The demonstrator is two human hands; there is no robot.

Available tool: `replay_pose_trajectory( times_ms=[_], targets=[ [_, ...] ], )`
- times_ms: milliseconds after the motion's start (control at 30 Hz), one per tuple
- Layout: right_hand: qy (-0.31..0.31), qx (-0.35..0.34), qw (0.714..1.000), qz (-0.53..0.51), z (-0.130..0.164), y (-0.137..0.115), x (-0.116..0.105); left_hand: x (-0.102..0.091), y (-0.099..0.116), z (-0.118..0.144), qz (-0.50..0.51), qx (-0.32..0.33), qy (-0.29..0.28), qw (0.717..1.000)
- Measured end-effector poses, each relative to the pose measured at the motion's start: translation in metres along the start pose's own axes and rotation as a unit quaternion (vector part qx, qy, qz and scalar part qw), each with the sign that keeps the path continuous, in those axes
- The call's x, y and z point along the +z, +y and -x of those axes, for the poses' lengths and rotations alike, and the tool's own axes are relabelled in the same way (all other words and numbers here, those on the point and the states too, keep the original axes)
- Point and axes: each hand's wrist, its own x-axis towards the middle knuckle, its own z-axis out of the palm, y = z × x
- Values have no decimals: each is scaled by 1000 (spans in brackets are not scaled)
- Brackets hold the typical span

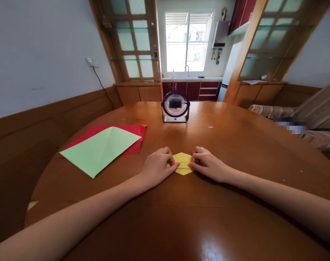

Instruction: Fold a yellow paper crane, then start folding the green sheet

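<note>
Head view, landmark: small round purple desk fan on a U-shaped stand (175,105), standing towards the far edge of the glossy brown wooden table (181,224)

Item 1: yellow paper folded to a small six-sided shape (183,169), flat on the table, on the near side of the fan and slightly right of its centre; bands of folded layers cross its middle

Item 2: left hand (158,165), on the near side of the fan, thumb and bent fingers grasping the paper's left end

Item 3: right hand (209,165), near and to the right of the fan, thumb and curled fingers grasping the right end; how firmly either presses, cannot tell

Item 4: pale green paper sheet (102,150), left of the fan and nearer, spread open, faintly creased

Item 5: red paper sheet (133,145), left of the fan, partly under the green one, edges uneven

Condition: judged partway; several folds made in the yellow piece, its layers not yet released; green and red sheets apart from the hands, neither folded up
</note>
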Motion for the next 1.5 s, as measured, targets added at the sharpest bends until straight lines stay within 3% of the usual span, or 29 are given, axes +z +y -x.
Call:
replay_pose_trajectory(
  times_ms=[367, 567, 667, 833, 1033, 1300, 1500],
  targets=[
    [-8, 5, 1000, 3, -4, 3, 2, 3, 0, -3, -65, 20, 8, 998],
    [11, -27, 1000, -3, -1, 5, 1, 2, -7, 0, -90, 128, 17, 988],
    [35, -76, 996, -16, 5, 5, 0, 0, -12, 1, -91, 208, -13, 974],
    [53, -235, 969, 57, 12, 5, -2, 0, -20, 3, -86, 278, -50, 955],
    [53, -289, 949, 114, 10, 10, -5, -1, -18, 4, -27, 281, -23, 959],
    [39, -312, 939, 137, 10, 12, -9, -3, -15, 6, -37, 328, -12, 944],
    [28, -297, 947, 120, 6, 15, -7, 3, -16, 5, 27, 270, 21, 962]
  ],
)
